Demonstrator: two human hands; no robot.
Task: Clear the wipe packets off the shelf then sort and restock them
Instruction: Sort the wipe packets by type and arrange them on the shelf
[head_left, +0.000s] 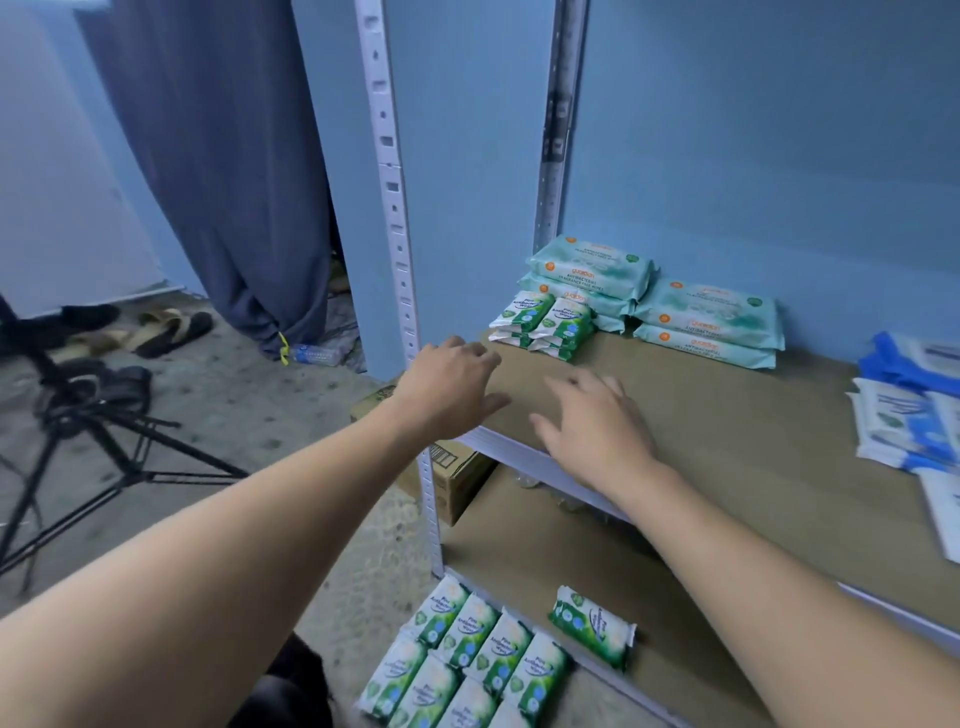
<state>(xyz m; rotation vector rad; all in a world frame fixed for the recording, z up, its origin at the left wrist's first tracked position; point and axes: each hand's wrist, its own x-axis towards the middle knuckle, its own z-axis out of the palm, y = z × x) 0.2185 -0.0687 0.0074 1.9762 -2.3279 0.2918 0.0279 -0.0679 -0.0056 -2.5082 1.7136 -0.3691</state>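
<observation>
Small green-and-white wipe packets (543, 325) stand in two short stacks at the back left of the brown shelf board (727, 431). Behind them lie stacks of larger pale-green wipe packs (589, 270), with more beside them (709, 325). My left hand (452, 384) hovers with spread fingers at the shelf's left front corner, holding nothing. My right hand (592, 421) is over the shelf's front edge, fingers relaxed, empty and slightly blurred. Several small green packets (467, 660) lie in rows on the floor below, and one more (592, 626) sits on the lower shelf.
Blue-and-white wipe packs (914, 410) lie at the shelf's right edge. A white slotted upright (395, 218) frames the shelf's left side. A cardboard box (447, 467) sits under the shelf. A tripod (88, 441), sandals and a grey curtain (223, 156) stand to the left.
</observation>
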